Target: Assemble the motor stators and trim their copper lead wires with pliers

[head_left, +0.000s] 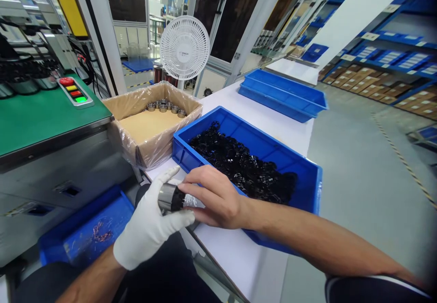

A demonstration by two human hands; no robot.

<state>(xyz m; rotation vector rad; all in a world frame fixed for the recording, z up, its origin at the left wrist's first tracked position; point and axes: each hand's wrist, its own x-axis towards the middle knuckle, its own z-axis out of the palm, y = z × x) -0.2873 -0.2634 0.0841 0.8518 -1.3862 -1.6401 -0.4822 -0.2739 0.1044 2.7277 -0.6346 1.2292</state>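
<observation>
Gripping the metal cylinder (165,197) beside the blue bin (309,193), my gloved left hand (150,223) seemingly steadies it for my right hand (218,199), pinching its black end (178,199).

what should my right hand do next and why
Probably press gently and evenly on the black end of the metal cylinder: the gloved left hand is wrapped around the cylinder, bracing it, and the bare right hand has its fingertips at that end.
</observation>
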